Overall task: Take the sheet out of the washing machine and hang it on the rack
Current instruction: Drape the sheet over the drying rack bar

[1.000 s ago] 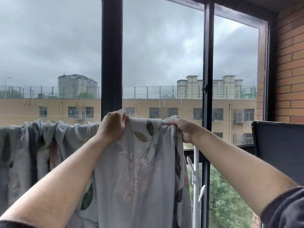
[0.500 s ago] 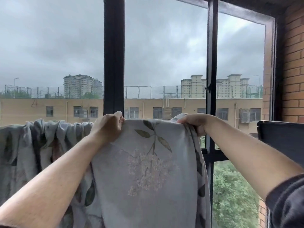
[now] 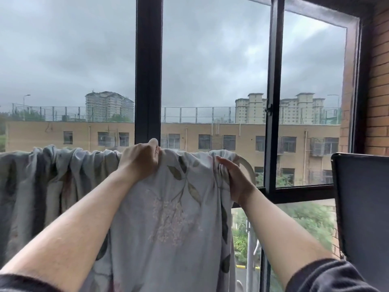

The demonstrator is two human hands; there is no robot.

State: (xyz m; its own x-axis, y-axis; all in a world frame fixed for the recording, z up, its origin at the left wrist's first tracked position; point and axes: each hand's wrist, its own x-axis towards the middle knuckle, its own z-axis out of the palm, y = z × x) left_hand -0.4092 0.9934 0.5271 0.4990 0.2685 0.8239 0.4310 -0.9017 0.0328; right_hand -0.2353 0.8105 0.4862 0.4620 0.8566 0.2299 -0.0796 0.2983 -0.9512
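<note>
My right hand (image 3: 233, 179) has slid off the crest to pinch the side hem of the soft grey leaf-printed sheet (image 3: 168, 232) draped over the white tubular rack (image 3: 248, 164), my left hand (image 3: 142, 160) still fisting its top.

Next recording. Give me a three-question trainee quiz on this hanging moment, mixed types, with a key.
1. True or false: the left hand and the right hand both hold the sheet's top edge.
2. Where is the sheet bunched in folds? A) left of the left hand B) between the hands C) against the brick wall
3. Fill in: the rack's white curved end shows beside the ____ hand.
Key: 1 true; 2 A; 3 right.
</note>
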